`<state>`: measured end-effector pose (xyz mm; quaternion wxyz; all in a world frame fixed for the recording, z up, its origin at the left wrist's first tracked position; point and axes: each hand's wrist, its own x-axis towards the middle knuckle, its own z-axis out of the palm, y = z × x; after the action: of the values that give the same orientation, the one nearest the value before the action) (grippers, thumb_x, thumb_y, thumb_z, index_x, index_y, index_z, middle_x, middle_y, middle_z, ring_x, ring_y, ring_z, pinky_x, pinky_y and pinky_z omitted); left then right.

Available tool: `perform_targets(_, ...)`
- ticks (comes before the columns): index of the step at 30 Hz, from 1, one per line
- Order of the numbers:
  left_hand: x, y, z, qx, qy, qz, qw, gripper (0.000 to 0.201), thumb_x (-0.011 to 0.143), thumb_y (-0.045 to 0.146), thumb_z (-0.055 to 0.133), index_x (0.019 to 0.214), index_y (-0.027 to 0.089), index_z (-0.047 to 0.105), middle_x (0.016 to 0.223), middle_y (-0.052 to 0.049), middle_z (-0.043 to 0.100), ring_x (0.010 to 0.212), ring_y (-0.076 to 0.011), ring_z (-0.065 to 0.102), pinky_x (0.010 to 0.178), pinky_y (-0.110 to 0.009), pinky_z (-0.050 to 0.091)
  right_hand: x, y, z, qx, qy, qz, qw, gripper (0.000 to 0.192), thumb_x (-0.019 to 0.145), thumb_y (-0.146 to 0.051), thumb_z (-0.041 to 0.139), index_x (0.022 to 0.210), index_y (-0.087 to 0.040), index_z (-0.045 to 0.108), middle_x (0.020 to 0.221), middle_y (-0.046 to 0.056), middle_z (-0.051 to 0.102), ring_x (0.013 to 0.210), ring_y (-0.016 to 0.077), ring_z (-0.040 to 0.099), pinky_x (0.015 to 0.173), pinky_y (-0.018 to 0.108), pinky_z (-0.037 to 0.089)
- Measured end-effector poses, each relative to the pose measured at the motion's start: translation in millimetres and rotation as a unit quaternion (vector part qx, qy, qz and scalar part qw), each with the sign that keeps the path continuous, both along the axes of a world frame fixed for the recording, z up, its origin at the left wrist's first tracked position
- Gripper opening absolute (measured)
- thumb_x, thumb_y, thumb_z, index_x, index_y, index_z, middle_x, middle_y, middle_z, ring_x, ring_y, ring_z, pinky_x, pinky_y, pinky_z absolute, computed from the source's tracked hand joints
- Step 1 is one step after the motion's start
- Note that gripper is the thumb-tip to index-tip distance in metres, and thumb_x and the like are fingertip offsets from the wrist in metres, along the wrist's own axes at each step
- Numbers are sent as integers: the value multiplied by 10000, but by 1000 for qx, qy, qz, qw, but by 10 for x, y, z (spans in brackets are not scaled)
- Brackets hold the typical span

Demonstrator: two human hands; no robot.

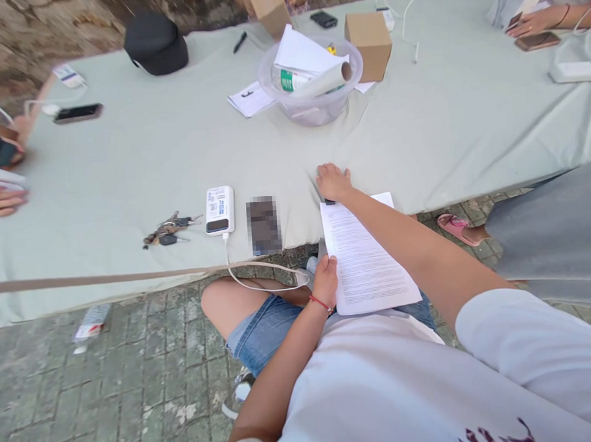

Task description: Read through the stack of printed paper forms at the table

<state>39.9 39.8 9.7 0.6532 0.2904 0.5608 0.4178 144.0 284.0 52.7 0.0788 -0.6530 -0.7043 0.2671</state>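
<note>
While the left hand (325, 280) grips the printed sheet (365, 257) by its edge, the right hand (333, 181) lies open, flat on the desk (136, 157)

Soft even daylight, warped edges

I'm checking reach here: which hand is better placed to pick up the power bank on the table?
Probably the left hand: it is on the power bank side, holding only the paper's edge. The right hand presses the paper's top.

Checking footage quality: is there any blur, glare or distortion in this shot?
Head view: soft, even daylight with no glare; wide-lens bending curves the pale green table cloth edges; one dark phone-shaped object is pixelated; the printed white paper sheet stays sharp, its text too small to read.
</note>
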Motion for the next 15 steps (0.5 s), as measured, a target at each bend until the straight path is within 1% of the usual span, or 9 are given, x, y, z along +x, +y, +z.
perform_targets(6, -7, 0, -10, -10, 4, -6, 1000, 353, 854, 573, 690, 908, 230, 622, 901, -49, 725, 887, -241, 681, 851, -384, 562, -1, -48, -26, 32, -19, 3, 999, 532, 1053, -278, 255, 1517, -143, 476, 1701, 188, 358, 1639, 322, 189, 1290, 715, 53)
perform_targets(11, 1, -4, -44, -29, -16, -7, 999, 369, 840, 576, 694, 932, 225, 625, 941, -61, 732, 921, -254, 687, 890, -403, 551, 2, -73, -71, 62, -29, 18, 998, 526, 1051, -268, 262, 1513, -168, 493, 1669, 168, 426, 1637, 308, 206, 1286, 722, 42)
perform_targets(15, 18, -16, -74, -32, -24, -2, 999, 396, 830, 587, 706, 949, 217, 630, 933, -54, 725, 897, -244, 680, 872, -394, 552, -2, -112, -85, 91, -39, 26, 995, 536, 1054, -258, 242, 1504, -139, 507, 1646, 180, 457, 1635, 304, 213, 1287, 721, 13)
